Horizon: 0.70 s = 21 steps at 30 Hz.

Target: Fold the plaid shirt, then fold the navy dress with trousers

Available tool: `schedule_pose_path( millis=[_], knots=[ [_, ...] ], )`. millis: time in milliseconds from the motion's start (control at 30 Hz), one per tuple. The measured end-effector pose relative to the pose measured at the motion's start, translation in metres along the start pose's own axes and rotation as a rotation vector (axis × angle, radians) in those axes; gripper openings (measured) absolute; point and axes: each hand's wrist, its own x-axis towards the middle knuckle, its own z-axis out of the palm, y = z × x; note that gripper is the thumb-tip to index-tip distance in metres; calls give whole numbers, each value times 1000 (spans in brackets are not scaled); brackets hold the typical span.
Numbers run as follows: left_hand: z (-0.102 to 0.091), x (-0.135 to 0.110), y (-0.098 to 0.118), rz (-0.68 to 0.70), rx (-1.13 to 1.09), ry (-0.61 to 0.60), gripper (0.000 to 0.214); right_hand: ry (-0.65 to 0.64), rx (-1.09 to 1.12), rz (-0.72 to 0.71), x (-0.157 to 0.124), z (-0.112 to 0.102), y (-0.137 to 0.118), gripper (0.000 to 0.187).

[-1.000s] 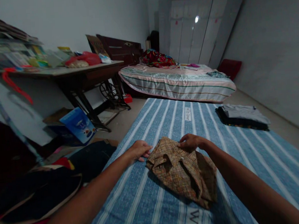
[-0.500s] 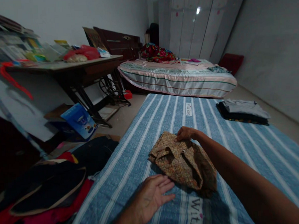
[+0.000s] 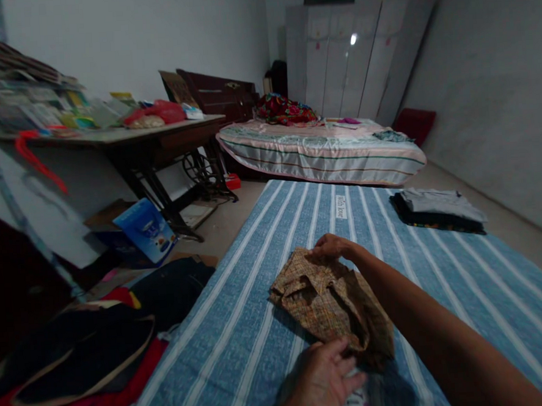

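A brown plaid shirt (image 3: 325, 297), bunched and partly folded, is on the blue-and-white striped bedspread (image 3: 241, 309). At its far edge my right hand (image 3: 331, 247) pinches the cloth between thumb and fingers. My left hand (image 3: 325, 371) is at the near edge of the shirt, palm turned up and fingers spread, with the thumb and fingertips at the cloth. Whether the left fingers touch the shirt or only lie close to it is hard to tell.
Folded clothes (image 3: 439, 208) are stacked at the bed's far right. Dark and red clothes (image 3: 87, 349) are heaped at the left. Beyond are a cluttered sewing-machine table (image 3: 156, 133), a blue box (image 3: 146, 232), a second bed (image 3: 323, 157) and a wardrobe (image 3: 340, 70).
My left hand has moved right to the near edge of the shirt. My right hand keeps its grip at the far edge, shifted slightly left. The camera view has tilted up a little.
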Motion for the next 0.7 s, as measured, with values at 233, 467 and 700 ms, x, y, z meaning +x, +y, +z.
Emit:
schedule_pose_path(
  millis=[233,467,700],
  knots=[
    [9,12,-9,-8,-10,-66,15,-17,62,13,20,20,-30,25],
    [12,3,0,67,43,61,8,44,323,34,10,16,-28,12],
    [-7,-36,93,335,391,47,11,285,703,-67,-58,-24,-2,17]
  ],
)
